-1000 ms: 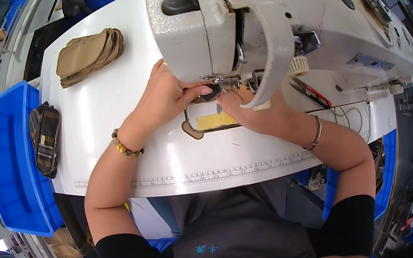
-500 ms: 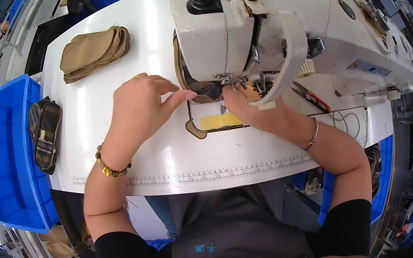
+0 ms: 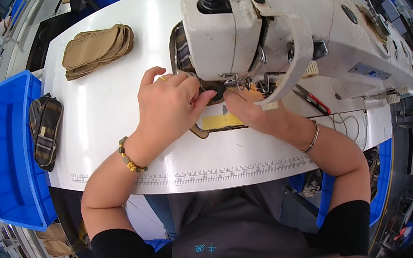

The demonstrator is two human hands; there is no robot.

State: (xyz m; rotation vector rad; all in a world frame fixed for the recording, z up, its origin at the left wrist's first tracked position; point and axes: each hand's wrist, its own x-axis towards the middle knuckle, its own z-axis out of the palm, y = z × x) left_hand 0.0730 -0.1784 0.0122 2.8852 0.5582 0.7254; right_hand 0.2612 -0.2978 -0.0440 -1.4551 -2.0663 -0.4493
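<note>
A plaid fabric piece point(image 3: 181, 44) with a brown edge lies partly under the head of a white sewing machine point(image 3: 218, 26), which hides much of it. My left hand point(image 3: 170, 102) pinches its near edge between thumb and fingers, left of the needle area. Close to the presser foot point(image 3: 233, 83), my right hand point(image 3: 255, 113) grips the same piece at its dark edge; its fingertips are partly covered by the machine. In front of both hands, a yellow patch point(image 3: 221, 121) is on the table.
A stack of tan fabric pieces point(image 3: 93, 50) lies at the far left of the white table point(image 3: 168, 158). Plaid pouches point(image 3: 46, 131) rest beside a blue bin point(image 3: 13, 158). Red-handled scissors point(image 3: 314, 101) and a loose cord point(image 3: 347, 126) lie right of my right hand.
My left hand has moved right, closer to the needle, and its fingers have curled in on the fabric. My right hand has stayed nearly in place.
</note>
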